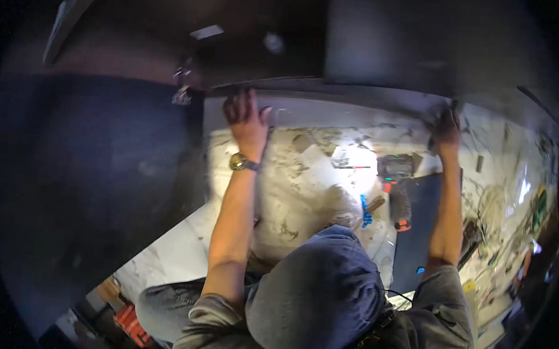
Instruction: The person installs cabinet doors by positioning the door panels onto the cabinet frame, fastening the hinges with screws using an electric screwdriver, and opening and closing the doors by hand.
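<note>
My left hand [248, 117] reaches up with its fingers spread against a long pale grey strip [320, 113] under a dark panel [255, 40]. A watch [239, 162] is on that wrist. My right hand [446, 125] is at the right end of the strip, near the dark panel's lower edge. Its fingers are dark and blurred, so their grip does not show. Between my forearms a cordless drill [398, 168] lies on the marble-patterned floor [285, 194], with a bright patch of light beside it. My grey-clad knee [317, 290] rises in front.
A large dark panel [95, 184] stands at the left. Beside the drill lie a small blue object [366, 212] and a dark flat board [421, 226]. Assorted items litter the floor at the far right. Something red [131, 325] is at the lower left.
</note>
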`<state>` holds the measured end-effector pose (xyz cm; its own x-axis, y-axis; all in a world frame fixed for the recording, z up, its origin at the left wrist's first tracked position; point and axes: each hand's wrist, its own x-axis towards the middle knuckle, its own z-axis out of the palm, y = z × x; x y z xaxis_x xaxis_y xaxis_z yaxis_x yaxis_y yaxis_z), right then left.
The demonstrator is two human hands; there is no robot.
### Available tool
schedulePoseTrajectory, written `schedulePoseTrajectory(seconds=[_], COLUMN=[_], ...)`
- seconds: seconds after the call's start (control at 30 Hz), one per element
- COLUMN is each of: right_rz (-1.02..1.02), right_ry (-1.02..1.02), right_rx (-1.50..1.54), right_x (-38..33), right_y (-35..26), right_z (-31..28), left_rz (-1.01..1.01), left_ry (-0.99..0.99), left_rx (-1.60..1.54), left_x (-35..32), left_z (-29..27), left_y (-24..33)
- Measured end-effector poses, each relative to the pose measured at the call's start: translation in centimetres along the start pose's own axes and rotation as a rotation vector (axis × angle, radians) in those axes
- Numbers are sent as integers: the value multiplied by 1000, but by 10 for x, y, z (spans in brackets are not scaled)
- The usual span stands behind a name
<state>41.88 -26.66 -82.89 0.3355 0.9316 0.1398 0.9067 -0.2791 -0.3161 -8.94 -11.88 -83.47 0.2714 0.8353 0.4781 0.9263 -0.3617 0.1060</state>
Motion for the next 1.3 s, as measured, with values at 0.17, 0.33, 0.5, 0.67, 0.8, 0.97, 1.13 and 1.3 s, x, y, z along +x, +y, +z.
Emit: schedulePoseTrajectory(seconds=[0.17, 0.33, 0.5, 0.67, 0.8, 0.97, 1.13, 1.3], right_rz=[-139, -259, -389, -315, 5, 307, -158, -553], right_ry=[-196, -145, -160, -157, -379, -302, -26, -99], right_rx=[48, -29, -326, -593, -1035, -1077, -300, -200], right_x=[-19, -3, 12, -7, -26, -26, -9, -4], right_y=[7, 29, 117, 153, 193, 110, 41, -161], right_z=[-4, 16, -10, -59, -90, -99, -51, -5], left_rz=[46, 51, 73, 172, 186, -104, -438, 134], left_ry=[-113, -156, -389, -206, -124, -10, 52, -542], left_rx=[-64, -109, -197, -275, -561, -826, -663, -586], left_x=[18, 30, -9, -20, -14, -6, -83, -137], left_z=[-23, -7, 2, -12, 1, -39, -44, -98], left_y=[-20, -42, 23, 82, 150, 159, 96, 12])
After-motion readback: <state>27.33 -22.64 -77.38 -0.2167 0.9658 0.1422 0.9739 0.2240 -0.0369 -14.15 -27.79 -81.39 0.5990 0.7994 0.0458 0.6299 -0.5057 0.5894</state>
